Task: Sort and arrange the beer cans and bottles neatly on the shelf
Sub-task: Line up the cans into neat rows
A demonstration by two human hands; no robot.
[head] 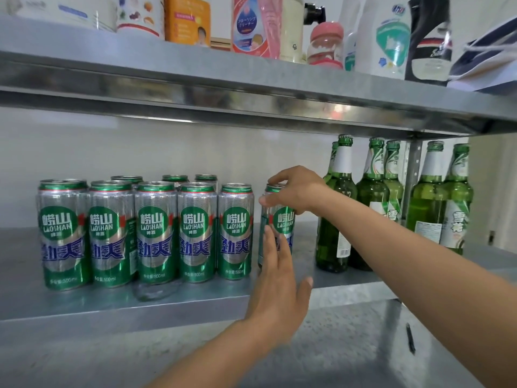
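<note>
The right grip point(296, 191) is clamped from above on the rim of a can point(283, 222) upright on the shelf point(195, 301). The left grip point(275, 278), fingers straight, lies flat against the can's front, hiding its lower half (base unseen). Left of the grips stand more cans point(156, 231), the back row mostly hidden; right of them, bottles point(372, 203), partly behind the forearm point(391, 233)

Grey steel shelving point(195, 88) stands against a pale wall point(167, 147).
</note>
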